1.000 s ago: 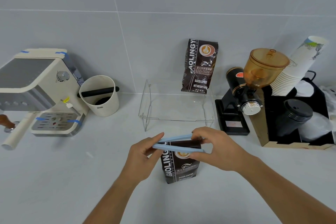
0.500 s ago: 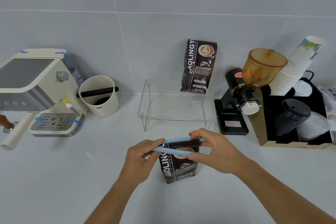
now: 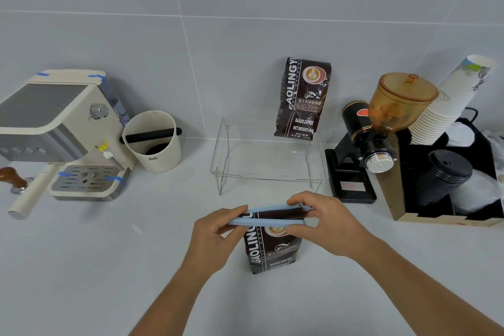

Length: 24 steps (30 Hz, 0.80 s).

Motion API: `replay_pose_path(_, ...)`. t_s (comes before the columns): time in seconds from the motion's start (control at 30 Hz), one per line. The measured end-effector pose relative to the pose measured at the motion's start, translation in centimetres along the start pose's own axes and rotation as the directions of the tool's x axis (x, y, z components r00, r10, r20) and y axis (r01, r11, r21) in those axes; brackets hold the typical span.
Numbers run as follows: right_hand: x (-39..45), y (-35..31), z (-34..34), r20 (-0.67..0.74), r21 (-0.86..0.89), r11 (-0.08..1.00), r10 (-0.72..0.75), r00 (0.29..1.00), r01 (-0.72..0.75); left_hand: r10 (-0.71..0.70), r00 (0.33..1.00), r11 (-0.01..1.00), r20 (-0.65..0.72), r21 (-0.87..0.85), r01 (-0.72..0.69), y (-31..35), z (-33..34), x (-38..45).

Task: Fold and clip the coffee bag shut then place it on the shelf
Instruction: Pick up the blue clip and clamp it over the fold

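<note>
- Head view looks down on the pale grey counter (image 3: 81, 267), where the clear acrylic shelf (image 3: 268, 172) stands against the tiled wall and serves as the landmark for everything else.
- Left of the shelf sits a cream espresso machine (image 3: 62, 131); beside it a cream knock-box tub (image 3: 152, 142) with a black bar across its mouth holds something dark at the bottom, probably spent grounds.
- Right of the shelf, a black grinder (image 3: 362, 150) carries an amber hopper, contents unclear; a black organiser box (image 3: 450, 180) beyond it holds a stack of white paper cups (image 3: 447, 106) and dark lids.
- On the shelf's back edge a second dark brown coffee bag (image 3: 302, 98) leans on the wall, likely showing where this one should go.
- In front of the shelf, the dark brown printed coffee bag (image 3: 272, 248) stands upright on the counter, its top folded over.
- A long pale blue plastic clip (image 3: 268, 217) straddles that fold, its two arms apart.
- The left hand (image 3: 215, 240) pinches the clip's open end; the right hand (image 3: 324, 224) grips the hinge end, steadying the fold so the arms can close squarely.
</note>
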State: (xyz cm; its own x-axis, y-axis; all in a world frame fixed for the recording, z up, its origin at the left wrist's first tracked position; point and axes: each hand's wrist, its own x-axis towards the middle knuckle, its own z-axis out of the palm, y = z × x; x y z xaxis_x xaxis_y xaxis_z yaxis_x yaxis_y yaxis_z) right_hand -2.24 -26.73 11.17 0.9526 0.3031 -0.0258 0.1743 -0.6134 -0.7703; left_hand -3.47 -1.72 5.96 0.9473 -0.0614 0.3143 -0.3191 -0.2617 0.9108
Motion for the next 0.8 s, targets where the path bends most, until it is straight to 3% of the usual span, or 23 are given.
replay_pose_path(0.2, 0.0, 0.6, -0.1, -0.02, 0.004, 1.0, 0.006, 1.0, -0.006, -0.05, 0.997, 0.991, 0.057, 0.125, 0.043, 0.8, 0.1, 0.2)
replay_pose_path(0.53, -0.3, 1.0, -0.4, -0.077, -0.015, 0.998, -0.061, 0.995, 0.06, 0.002, 0.948, 0.854, 0.318, 0.492, -0.166, 3.9, 0.2, 2.5)
replay_pose_path(0.8, -0.5, 1.1, -0.2, -0.147, -0.068, 0.993, -0.102, 0.984, 0.093, -0.003, 0.904, 0.82, 0.428, 0.518, -0.242, 4.5, 1.4, 3.7)
